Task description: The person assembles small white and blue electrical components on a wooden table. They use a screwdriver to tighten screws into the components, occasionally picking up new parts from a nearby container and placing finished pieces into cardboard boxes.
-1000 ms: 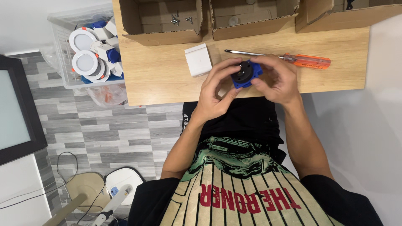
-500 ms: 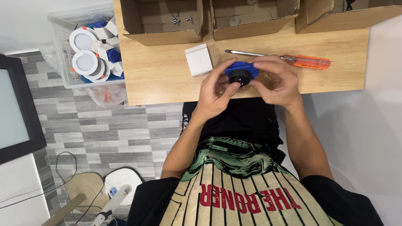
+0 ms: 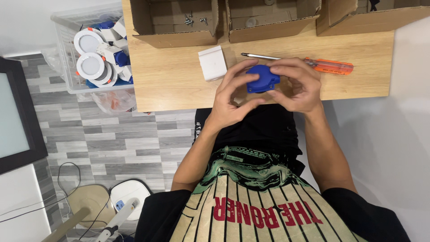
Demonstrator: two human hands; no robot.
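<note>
While both hands (image 3: 268, 89) grip blue part (image 3: 262, 78) (above desk (image 3: 174, 80)), screwdriver (image 3: 313, 63) nr.

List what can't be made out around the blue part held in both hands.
Head view only:
- Blue part: underside and near edge hidden by the left hand and right hand.
- Orange-handled screwdriver: middle of the shaft hidden behind the right hand's fingers.
- Screws in the left cardboard box: too small to tell the type.
- Right cardboard box: cut off by the top edge.
</note>
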